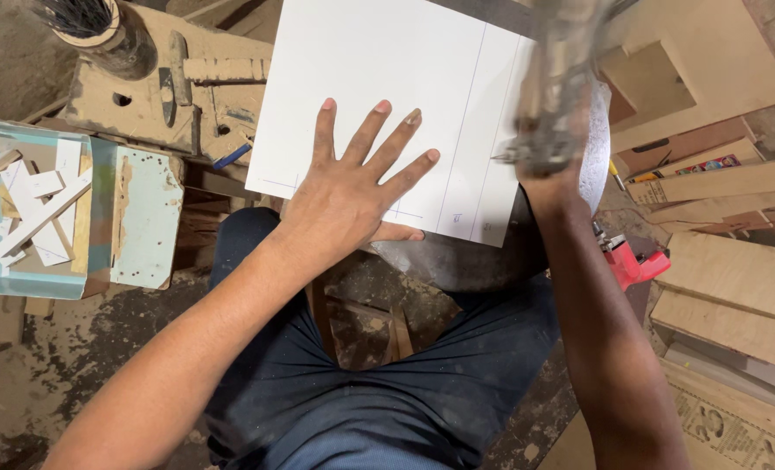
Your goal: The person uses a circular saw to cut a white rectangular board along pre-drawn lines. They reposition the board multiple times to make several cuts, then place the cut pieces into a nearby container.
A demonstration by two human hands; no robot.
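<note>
A white board (387, 78) with thin pencil lines lies across a round grey stool top (457, 261) in front of my knees. My left hand (352, 187) presses flat on the board's near edge, fingers spread. My right hand (551, 139) is raised over the board's right edge and grips a metal tool (561, 70) that is blurred by motion; its kind cannot be told.
A pale blue box (135, 218) with white offcuts (35, 209) sits at the left. Behind it a wooden block (187, 96) carries a brush (100, 30) and a chisel. Plywood pieces (727, 287) are stacked at the right, beside a red tool (635, 261).
</note>
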